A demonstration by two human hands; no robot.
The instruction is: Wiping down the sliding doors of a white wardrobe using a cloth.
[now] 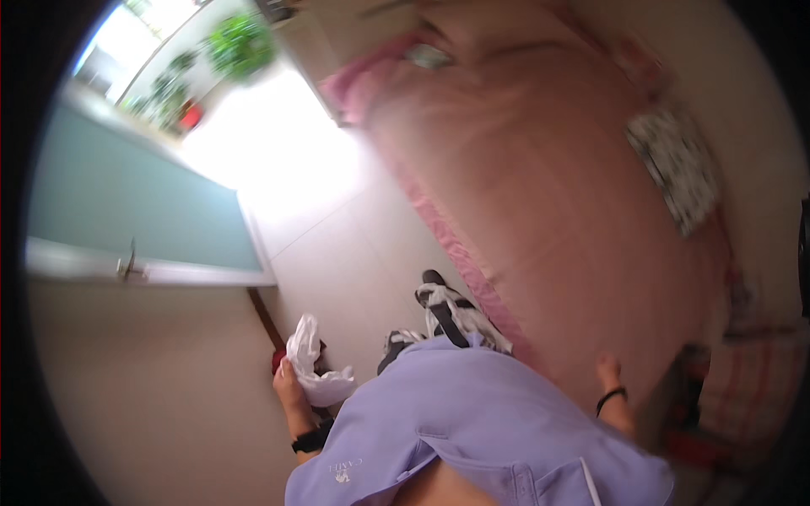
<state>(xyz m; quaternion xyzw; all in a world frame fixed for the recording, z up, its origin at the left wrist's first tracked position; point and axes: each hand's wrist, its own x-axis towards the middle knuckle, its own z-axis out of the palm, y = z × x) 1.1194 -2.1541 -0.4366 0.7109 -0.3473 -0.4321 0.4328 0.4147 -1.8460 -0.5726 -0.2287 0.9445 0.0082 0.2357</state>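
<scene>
My left hand point(290, 379) grips a thin white plastic bag point(311, 370), which hangs crumpled beside my leg. A black band circles the left wrist. On the other side, my right hand point(609, 370) is held low near the edge of a bed with a pink cover point(538, 190); it is small and blurred, and its finger position is hard to read. A thin dark band sits on that wrist. One foot in a dark sandal point(433, 278) shows on the floor below me, under patterned black and white trousers point(452, 310).
A bed with a pink frilled edge fills the right, with a patterned pillow or folded cloth point(677, 167) on it. At left stands a door with a frosted panel point(133, 183) and a handle point(130, 269). Potted plants point(239, 47) are beyond the bright doorway. Tiled floor point(335, 246) lies between.
</scene>
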